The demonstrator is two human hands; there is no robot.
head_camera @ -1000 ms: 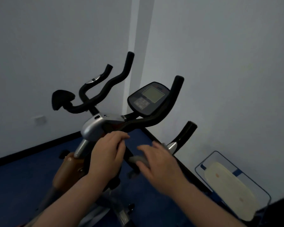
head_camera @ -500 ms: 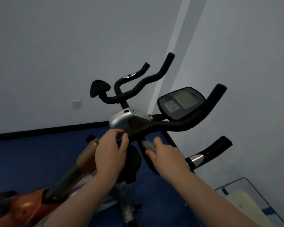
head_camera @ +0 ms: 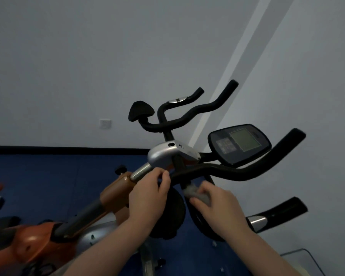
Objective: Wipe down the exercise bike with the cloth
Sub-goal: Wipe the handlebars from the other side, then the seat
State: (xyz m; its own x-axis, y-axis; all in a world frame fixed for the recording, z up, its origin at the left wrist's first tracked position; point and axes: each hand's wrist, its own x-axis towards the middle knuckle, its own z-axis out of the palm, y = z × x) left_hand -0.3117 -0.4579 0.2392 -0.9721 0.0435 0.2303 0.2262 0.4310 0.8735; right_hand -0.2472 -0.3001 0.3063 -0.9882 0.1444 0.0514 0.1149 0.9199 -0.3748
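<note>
So your right hand [head_camera: 217, 208], gripping the grey cloth [head_camera: 197, 193], has slid up under the handlebar [head_camera: 227, 173]; left hand [head_camera: 147, 196] still clamps the steel stem [head_camera: 140, 172], barely started

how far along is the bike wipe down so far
Nothing shows as finished; cleaned parts can't be told apart in this dim view. In hand: the right hand presses the grey cloth against the bar under the handlebars, while the left hand holds the silver post. Apparently left: the console and the orange frame.
</note>
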